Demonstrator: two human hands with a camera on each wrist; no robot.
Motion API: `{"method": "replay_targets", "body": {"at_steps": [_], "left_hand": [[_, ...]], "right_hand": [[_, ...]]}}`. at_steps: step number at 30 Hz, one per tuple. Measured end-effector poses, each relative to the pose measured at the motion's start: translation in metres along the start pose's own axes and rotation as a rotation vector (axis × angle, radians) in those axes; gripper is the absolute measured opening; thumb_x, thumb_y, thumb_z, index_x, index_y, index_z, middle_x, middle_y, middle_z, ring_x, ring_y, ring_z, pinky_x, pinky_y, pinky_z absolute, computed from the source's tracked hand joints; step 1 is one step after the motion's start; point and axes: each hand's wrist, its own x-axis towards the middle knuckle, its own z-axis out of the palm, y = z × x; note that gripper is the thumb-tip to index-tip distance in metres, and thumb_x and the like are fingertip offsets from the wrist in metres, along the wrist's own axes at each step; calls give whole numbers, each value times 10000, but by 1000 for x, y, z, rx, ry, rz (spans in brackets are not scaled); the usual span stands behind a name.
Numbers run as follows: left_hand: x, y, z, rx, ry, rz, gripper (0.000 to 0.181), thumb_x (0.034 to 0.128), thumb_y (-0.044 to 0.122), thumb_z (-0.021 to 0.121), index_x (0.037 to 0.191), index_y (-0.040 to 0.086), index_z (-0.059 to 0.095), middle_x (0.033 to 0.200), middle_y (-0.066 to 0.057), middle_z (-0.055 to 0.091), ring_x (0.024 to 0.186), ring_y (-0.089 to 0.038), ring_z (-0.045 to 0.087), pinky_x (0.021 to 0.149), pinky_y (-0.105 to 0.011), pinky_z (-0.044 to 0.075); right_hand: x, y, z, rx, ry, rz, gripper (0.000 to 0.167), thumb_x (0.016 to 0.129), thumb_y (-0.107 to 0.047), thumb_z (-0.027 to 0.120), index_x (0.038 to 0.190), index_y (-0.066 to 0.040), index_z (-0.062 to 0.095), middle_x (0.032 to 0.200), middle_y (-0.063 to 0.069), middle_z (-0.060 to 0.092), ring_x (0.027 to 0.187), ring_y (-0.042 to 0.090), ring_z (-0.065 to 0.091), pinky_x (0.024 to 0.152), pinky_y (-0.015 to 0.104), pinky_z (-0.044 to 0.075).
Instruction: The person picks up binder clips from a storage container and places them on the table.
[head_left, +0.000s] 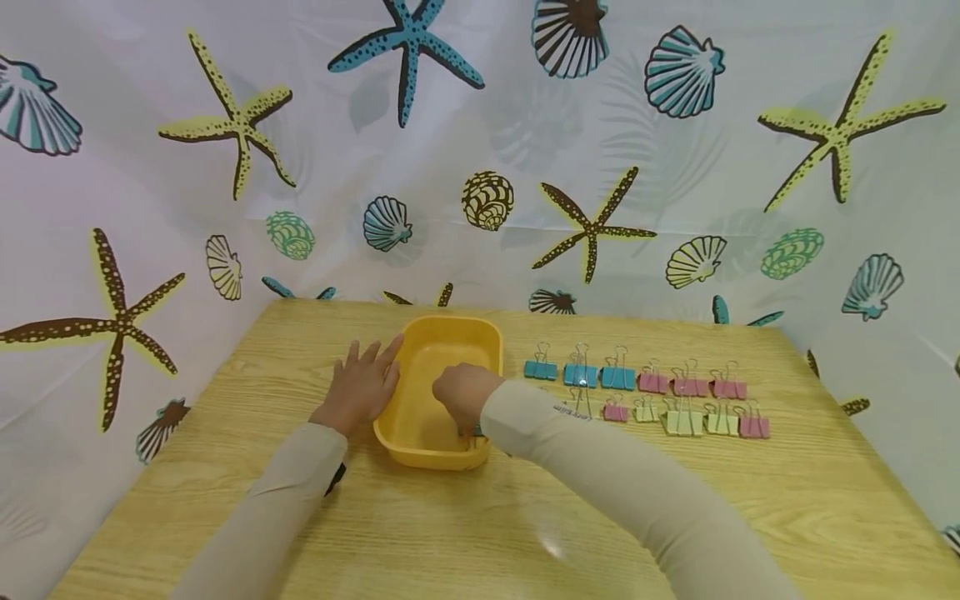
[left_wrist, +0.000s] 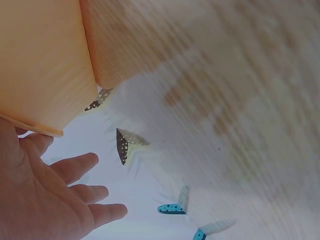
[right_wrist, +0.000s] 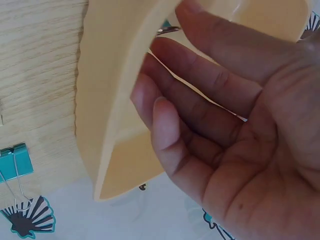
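A yellow plastic bin [head_left: 408, 457] stands on the wooden table. At its left side, my left hand [head_left: 362, 385] rests against the rim with fingers spread; the left wrist view shows the hand [left_wrist: 45, 185] beside the bin's wall [left_wrist: 45, 55]. My right hand [head_left: 467, 392] reaches down inside the bin near its front right corner. A teal binder clip [head_left: 477, 432] shows just below that hand. In the right wrist view, the clip's metal handle [right_wrist: 168, 31] lies between the thumb and index fingertip of my right hand [right_wrist: 240, 105], partly hidden by the rim; the fingers are curled.
Right of the bin lie two rows of binder clips: blue ones [head_left: 581, 376], pink ones [head_left: 690, 387] and pale yellow ones [head_left: 684, 422]. My right sleeve [head_left: 600, 467] covers part of the front row. A shell-and-starfish patterned cloth [head_left: 480, 150] hangs behind the table.
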Motion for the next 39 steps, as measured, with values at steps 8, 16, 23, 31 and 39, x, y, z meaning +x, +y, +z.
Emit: {"method": "replay_targets", "body": {"at_steps": [8,16,23,31,39], "left_hand": [[1,1,1,-1,-2,-6,510,1058,347,241,1549,211,213,1516,-237,308,1385,-557,128,1049,-721,159],[1,0,2,15,-13,-18,512,1057,347,239,1552,219,198,1513,-235,315,1384,-559,125,1050,-719,160],[3,1,1,13,-25,-25,513,1057,345,239,1553,222,190,1513,-238,312,1386,-559,112,1056,-716,152],[3,1,1,8,-27,-22,519,1057,361,231,1556,227,174,1516,-234,310,1391,-554,99,1062,-710,144],[3,0,3,13,-23,-18,517,1058,345,242,1555,220,177,1507,-241,323,1385,-560,117,1052,-718,154]], "right_hand": [[0,4,6,20,31,-23,228,827,-108,760,1036,-135,670,932,-14,664,757,111,628,647,205,518],[4,8,10,-1,68,-68,172,919,-87,636,1084,-116,677,966,27,652,749,128,594,644,224,493],[5,11,7,6,98,-50,114,917,-92,642,1027,-103,670,929,28,647,731,124,572,644,216,493],[5,20,10,-2,226,-60,95,948,-47,587,957,-95,668,806,18,625,658,120,549,608,216,476],[6,29,10,92,234,-48,99,939,-31,588,894,-99,644,742,2,593,671,136,531,632,228,460]]}}
